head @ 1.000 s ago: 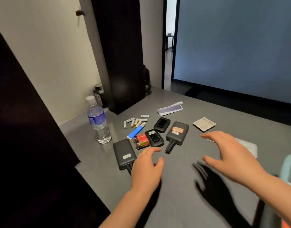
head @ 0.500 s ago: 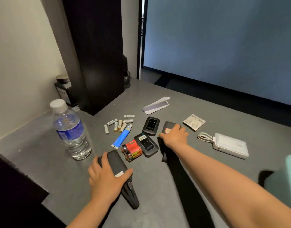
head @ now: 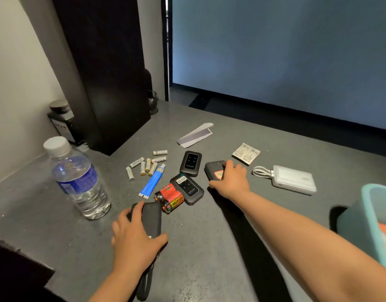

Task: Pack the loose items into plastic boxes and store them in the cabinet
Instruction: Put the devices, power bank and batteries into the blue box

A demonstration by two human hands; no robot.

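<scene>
My left hand (head: pixel 135 233) lies on the near black power bank (head: pixel 151 217), fingers curled over its far and left edges and thumb hooked round its near right corner, so I have it gripped on the grey bench (head: pixel 209 247). Its dark strap (head: pixel 145 284) trails toward me below the wrist. My right hand (head: pixel 231 180) reaches farther out and covers a second black power bank (head: pixel 214 168) with an orange label, fingers bent over its far and right edges and thumb at its near edge, gripping it flat on the bench.

Between my hands lie two black pocket routers (head: pixel 190 163), one just beyond the other, and a pair of red batteries (head: pixel 170 196) touching the nearer router. Left of those sits a blue tube (head: pixel 151 182), and beyond it a scatter of small white batteries (head: pixel 145 164). A white power bank (head: pixel 293 178) with a coiled cable lies right of my right hand, apart from it. A teal plastic box (head: pixel 370 221) stands at the near right edge. A water bottle (head: pixel 77 179) stands upright at the left.
</scene>
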